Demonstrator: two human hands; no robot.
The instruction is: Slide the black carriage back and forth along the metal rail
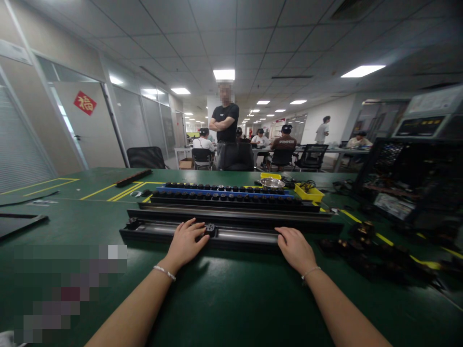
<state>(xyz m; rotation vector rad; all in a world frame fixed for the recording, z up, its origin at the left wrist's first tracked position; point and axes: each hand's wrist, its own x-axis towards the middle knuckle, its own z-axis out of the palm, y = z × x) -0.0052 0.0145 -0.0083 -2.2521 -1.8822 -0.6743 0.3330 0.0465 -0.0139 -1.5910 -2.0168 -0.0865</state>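
A long black channel (pixel 249 237) with a shiny metal strip inside lies across the green table in front of me. My left hand (pixel 187 242) rests over its middle, fingers spread, with thumb and index finger beside a small round black part (pixel 210 229) in the channel. Farther right, my right hand (pixel 295 246) lays its outstretched fingertips on the channel's near edge; its thumb is hard to make out. A second black channel (pixel 231 212) lies parallel just behind. Beyond it, a blue strip (pixel 231 193) runs between rows of small round black parts.
A yellow bin (pixel 309 193) with cables and a round metal dish (pixel 272 183) stand behind on the right. Dark metal parts (pixel 365 241) lie right of my hand, near an opened black case (pixel 390 183). A flat black frame (pixel 21 224) lies left. A person (pixel 224 120) stands beyond the table.
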